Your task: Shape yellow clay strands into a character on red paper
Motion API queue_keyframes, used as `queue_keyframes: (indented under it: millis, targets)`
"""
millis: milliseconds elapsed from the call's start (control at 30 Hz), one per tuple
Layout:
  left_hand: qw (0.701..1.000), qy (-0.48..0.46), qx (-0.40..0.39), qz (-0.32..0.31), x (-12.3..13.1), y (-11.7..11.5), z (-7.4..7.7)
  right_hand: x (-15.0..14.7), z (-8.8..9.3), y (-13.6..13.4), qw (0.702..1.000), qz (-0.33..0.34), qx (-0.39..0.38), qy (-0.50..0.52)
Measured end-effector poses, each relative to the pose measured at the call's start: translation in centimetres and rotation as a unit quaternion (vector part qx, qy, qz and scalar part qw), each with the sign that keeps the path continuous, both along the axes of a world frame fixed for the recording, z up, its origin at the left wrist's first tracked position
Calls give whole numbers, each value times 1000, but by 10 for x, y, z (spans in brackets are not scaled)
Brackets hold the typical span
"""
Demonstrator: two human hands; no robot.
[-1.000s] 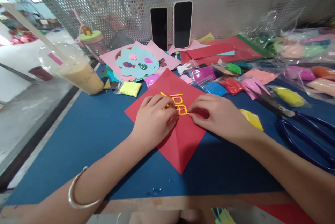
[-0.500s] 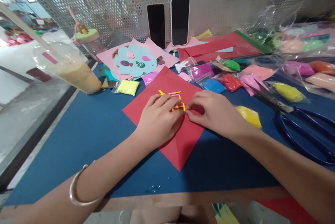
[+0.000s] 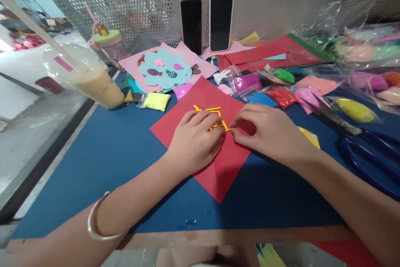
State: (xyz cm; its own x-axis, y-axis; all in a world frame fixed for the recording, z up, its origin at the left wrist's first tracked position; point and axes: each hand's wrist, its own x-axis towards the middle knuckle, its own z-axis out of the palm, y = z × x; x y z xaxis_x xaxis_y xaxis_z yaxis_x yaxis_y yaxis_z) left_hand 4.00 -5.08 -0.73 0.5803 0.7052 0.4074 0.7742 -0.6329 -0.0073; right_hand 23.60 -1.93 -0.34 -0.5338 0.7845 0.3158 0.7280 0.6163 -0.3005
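A red paper square (image 3: 218,167) lies corner-on in front of me on the blue mat (image 3: 103,163). Thin yellow clay strips (image 3: 215,117) form a figure on its upper half. My left hand (image 3: 195,142) rests on the paper with curled fingers, their tips pressing on the strips. My right hand (image 3: 268,133) is beside it, thumb and forefinger pinched at the right end of a yellow strip. A silver bangle (image 3: 93,221) circles my left forearm.
Large blue-handled scissors (image 3: 359,142) lie at the right. Bags of coloured clay (image 3: 281,94) sit behind the paper. A lidded drink cup (image 3: 90,81) with a straw stands at the left. Two dark phones (image 3: 208,23) lean on the mesh wall, above pink and blue paper cut-outs (image 3: 164,69).
Both hands stayed on the yellow strips, with small finger shifts. The view slid slightly, so everything sits a little to the right.
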Motion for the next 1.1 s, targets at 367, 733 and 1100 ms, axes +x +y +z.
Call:
queue_keyframes:
  millis: [367,733,1100]
  targets:
    - [1000,10,0,-17,2,2,-2,1,-4,-1,1000,9,1,-20]
    - [999,15,-21,-43,7,21,2,3,-4,-3,1000,-3,-10,-17]
    - [996,4,45,-79,-2,27,-3,3,-4,-3,1000,-10,-22,-9]
